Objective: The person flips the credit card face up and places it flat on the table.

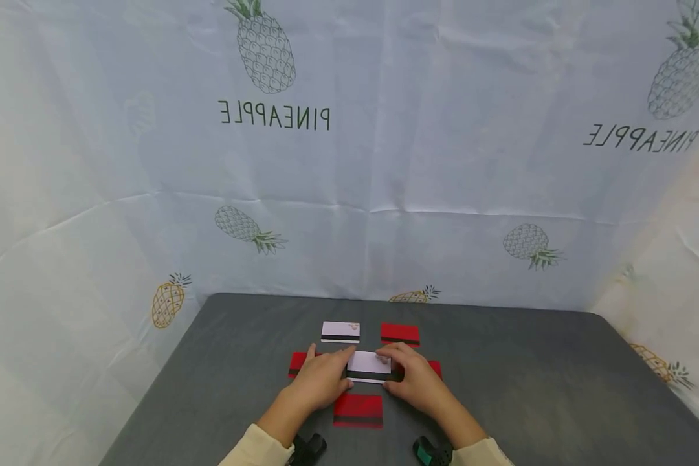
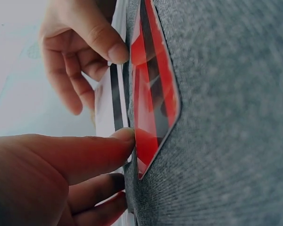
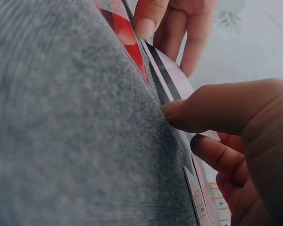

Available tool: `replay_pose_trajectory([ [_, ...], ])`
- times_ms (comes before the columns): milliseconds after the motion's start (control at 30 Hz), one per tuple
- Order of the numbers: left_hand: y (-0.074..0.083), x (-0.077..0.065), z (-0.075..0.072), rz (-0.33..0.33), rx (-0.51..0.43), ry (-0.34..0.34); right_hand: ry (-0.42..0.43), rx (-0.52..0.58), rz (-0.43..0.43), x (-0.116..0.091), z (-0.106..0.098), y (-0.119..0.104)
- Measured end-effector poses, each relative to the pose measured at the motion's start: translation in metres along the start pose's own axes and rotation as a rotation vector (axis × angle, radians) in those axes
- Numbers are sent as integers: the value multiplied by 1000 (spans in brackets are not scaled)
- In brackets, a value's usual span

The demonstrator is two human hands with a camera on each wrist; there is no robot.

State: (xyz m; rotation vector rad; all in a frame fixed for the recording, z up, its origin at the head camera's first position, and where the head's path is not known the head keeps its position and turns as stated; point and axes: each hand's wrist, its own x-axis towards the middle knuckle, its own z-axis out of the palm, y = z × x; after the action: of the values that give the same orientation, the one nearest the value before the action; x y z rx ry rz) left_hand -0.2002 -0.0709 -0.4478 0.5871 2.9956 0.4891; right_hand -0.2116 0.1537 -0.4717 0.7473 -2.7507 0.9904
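A white card (image 1: 368, 362) with a black stripe lies in the middle of the grey table, between my two hands. My left hand (image 1: 319, 380) holds its left end, thumb at the near corner and index finger at the far one. At the other end, my right hand (image 1: 412, 380) grips the card likewise with thumb and fingers. Just in front lies a red striped card (image 1: 358, 406), glossy in the left wrist view. Another red card (image 1: 296, 364) is partly hidden behind my left hand, and a further red card (image 1: 435, 368) shows past my right hand.
Behind the hands lie a second white card (image 1: 340, 329) on the left and a red card (image 1: 400, 333) on the right. The grey table (image 1: 536, 375) ends at a white curtain (image 1: 349, 162) printed with pineapples. Dark devices (image 1: 310, 448) sit at the wrists.
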Motion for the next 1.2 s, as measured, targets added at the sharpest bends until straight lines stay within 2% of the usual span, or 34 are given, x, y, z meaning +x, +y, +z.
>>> replay_pose_trajectory([
  [133,-1,0,0,-4,-5,32,2,7,6,0,1,0],
  [367,-4,-1,0,29,41,164,12,63,27,-1,2,-2],
  [467,-3,-1,0,37,59,194,21,43,5,-2,2,-4],
  [567,2,0,-1,61,51,203,44,-22,-34,-2,2,-6],
  [667,8,-1,-3,111,50,222,75,-95,-89,-2,2,-9],
  [867,17,-4,-4,197,95,278,146,-171,-170,-3,3,-14],
  [1000,20,-5,-4,207,93,286,173,-176,-164,-5,3,-14],
  [1200,21,-5,-3,213,55,288,150,-108,-110,-5,2,-12],
])
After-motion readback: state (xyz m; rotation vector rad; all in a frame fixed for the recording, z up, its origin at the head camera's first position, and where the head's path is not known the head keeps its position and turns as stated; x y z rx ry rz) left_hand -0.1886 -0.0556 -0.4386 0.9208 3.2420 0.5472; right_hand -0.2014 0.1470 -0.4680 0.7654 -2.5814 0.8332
